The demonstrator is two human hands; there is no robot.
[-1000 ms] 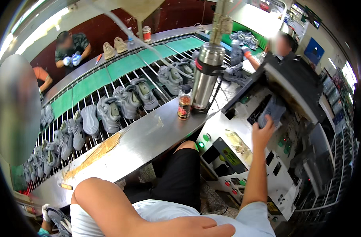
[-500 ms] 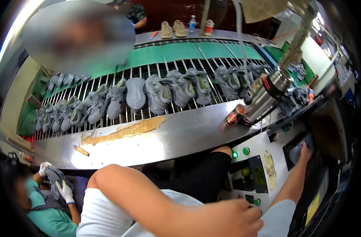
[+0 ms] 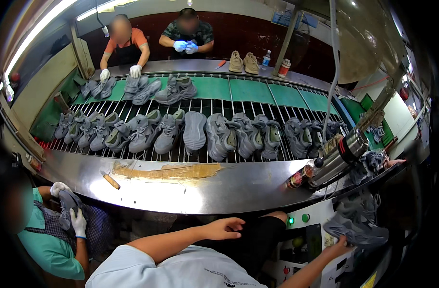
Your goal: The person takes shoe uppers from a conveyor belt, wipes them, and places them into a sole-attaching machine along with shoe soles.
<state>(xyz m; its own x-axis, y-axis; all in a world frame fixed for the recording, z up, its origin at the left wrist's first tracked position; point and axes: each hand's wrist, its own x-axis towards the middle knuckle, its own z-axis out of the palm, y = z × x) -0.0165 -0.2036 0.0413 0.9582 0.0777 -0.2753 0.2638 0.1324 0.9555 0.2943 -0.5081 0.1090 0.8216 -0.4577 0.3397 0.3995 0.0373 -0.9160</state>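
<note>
My right hand [image 3: 341, 246] grips a grey sneaker [image 3: 356, 228] at its sole, over the right end of the white machine. The shoe is tilted, and its upper is partly blurred. My left hand [image 3: 224, 229] hovers before my lap with loosely bent fingers, slightly apart, and holds nothing. Beneath my right forearm is the white control panel [image 3: 320, 211], which has a lit green button [image 3: 290, 221].
Ahead, a steel ledge [image 3: 181, 197] borders a conveyor of metal rods with several grey sneakers [image 3: 194, 132]. A wood-handled knife [image 3: 111, 180], a bottle [image 3: 300, 176] and a steel flask [image 3: 342, 156] lie or stand there. Co-workers handle shoes at left and across.
My right hand has lifted the sneaker out of the machine's dark recess, toward me. My left hand has swung left and forward, off the controls. The view has tilted up, showing two co-workers opposite.
</note>
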